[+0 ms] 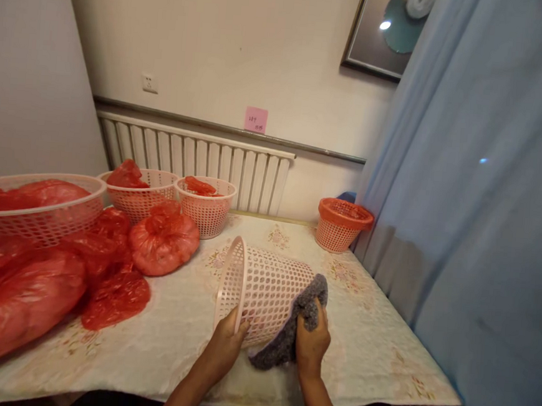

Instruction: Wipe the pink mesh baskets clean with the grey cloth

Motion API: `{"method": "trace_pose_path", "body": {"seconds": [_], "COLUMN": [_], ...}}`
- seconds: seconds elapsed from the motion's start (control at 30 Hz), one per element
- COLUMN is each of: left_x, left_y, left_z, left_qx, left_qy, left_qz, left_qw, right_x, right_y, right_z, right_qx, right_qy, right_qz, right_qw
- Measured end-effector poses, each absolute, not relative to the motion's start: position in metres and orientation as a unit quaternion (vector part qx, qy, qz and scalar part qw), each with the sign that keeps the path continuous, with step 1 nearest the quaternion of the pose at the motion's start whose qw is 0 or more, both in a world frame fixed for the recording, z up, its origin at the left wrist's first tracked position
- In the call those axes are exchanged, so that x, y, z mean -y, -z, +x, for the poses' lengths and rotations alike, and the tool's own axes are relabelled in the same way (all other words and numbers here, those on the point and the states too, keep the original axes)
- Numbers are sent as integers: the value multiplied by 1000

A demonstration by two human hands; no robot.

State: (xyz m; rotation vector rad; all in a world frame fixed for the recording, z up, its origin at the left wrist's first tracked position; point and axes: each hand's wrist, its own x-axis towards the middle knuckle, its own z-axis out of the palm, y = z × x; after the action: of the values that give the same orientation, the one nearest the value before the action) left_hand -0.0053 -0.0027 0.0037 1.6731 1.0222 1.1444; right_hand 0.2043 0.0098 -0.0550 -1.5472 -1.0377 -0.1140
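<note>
A pale pink perforated plastic basket (264, 290) lies tilted on its side above the table, its open mouth facing left. My left hand (226, 344) grips its rim from below, fingers curled round the edge. My right hand (311, 341) is closed on a grey cloth (288, 336), pressing it against the basket's base and lower side. The cloth hangs down to the tablecloth.
Red plastic bags (164, 238) pile up on the left of the table, with several pink baskets (206, 207) behind them. An orange basket (343, 224) stands at the back right. A white radiator (199, 157) lines the wall, and a blue curtain (476, 213) hangs on the right.
</note>
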Motion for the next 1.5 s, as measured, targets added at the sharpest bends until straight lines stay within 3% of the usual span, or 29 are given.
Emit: {"method": "trace_pose_path", "body": {"seconds": [0.33, 0.6, 0.73, 0.93, 1.23, 1.5], "left_x": [9, 19, 15, 4, 8, 5], "left_y": [8, 20, 4, -26, -17, -4], "left_z": [-9, -16, -11, 4, -2, -1], "left_qx": [-348, -358, -357, -374, -405, -414], "left_qy": [-469, -445, -450, -514, -475, -468], "left_qz": [698, 699, 674, 638, 642, 656], "left_qw": [414, 431, 465, 435, 445, 423], "right_x": [6, -27, -26, -16, -46, -34], "right_y": [-13, -58, -57, -54, -19, 18], "right_z": [130, 120, 120, 126, 201, 248], "right_qx": [730, 719, 715, 729, 666, 485], "right_qy": [62, 25, 11, 12, 47, 39], "right_qz": [-433, -458, -470, -454, -569, -683], "right_qw": [526, 523, 518, 513, 480, 545]}}
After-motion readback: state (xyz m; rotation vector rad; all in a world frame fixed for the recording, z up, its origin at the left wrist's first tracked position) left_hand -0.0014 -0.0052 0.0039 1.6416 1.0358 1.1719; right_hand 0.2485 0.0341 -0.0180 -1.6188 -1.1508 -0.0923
